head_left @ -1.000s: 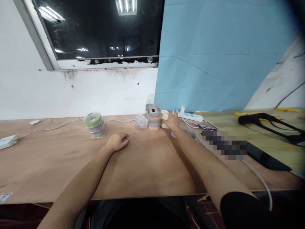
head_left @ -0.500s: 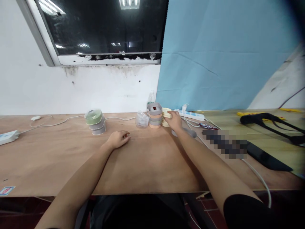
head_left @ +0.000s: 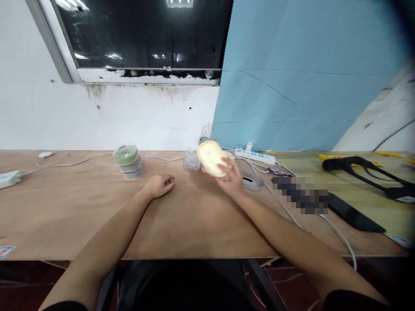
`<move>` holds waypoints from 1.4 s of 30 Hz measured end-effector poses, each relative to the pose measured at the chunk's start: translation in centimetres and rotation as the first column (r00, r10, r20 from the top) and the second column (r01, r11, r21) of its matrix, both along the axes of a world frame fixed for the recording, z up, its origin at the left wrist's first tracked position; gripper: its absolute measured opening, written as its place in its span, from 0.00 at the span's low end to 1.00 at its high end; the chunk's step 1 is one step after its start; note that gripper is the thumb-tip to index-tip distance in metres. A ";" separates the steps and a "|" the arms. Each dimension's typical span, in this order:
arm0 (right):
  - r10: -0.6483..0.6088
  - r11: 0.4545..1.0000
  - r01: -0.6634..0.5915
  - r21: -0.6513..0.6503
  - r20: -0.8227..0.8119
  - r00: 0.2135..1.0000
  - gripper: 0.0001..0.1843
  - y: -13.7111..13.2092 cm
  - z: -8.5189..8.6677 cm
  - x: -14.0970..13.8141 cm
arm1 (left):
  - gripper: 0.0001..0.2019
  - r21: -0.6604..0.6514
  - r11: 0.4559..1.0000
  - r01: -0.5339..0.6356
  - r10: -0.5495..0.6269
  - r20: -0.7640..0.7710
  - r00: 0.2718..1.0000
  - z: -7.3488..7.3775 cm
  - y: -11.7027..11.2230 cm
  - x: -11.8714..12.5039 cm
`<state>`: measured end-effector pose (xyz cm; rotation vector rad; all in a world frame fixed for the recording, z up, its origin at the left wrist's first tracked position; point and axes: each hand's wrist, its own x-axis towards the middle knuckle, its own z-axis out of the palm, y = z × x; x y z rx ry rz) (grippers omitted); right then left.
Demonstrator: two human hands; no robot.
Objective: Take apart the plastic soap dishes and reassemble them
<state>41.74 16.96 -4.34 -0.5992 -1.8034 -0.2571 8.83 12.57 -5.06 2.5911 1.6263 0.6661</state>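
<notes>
My right hand (head_left: 231, 179) grips a pale yellow, rounded plastic dish (head_left: 210, 159) by its right edge. The dish is tilted above the table, its broad face turned towards me. Behind it, the stack of grey, orange and green containers is mostly hidden, and a bit of another pale yellow piece (head_left: 229, 154) shows. My left hand (head_left: 158, 185) lies on the table holding nothing, fingers loosely bent and apart from the thumb. Left of it stands a stack of green and grey containers (head_left: 128, 162). A clear plastic container (head_left: 192, 160) sits just left of the held dish.
A grey slotted piece (head_left: 253, 182) lies right of my right hand. Farther right are a blurred-out object (head_left: 301, 196), a black flat object (head_left: 355, 214) and a black frame with straps (head_left: 366, 170). A power strip (head_left: 256, 156), white cables and a clear bottle (head_left: 205, 131) line the back.
My right hand has lifted the pale yellow dish from beside the stack and brought it left and nearer, tilting it. The grey slotted piece is now uncovered. My left hand stays put.
</notes>
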 end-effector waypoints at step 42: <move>0.153 0.595 0.298 -0.747 0.469 0.870 0.34 -2.2 -1.0 -2.9 | 0.23 -0.050 0.991 0.125 -0.122 0.071 0.990 1.0 -0.7 1.0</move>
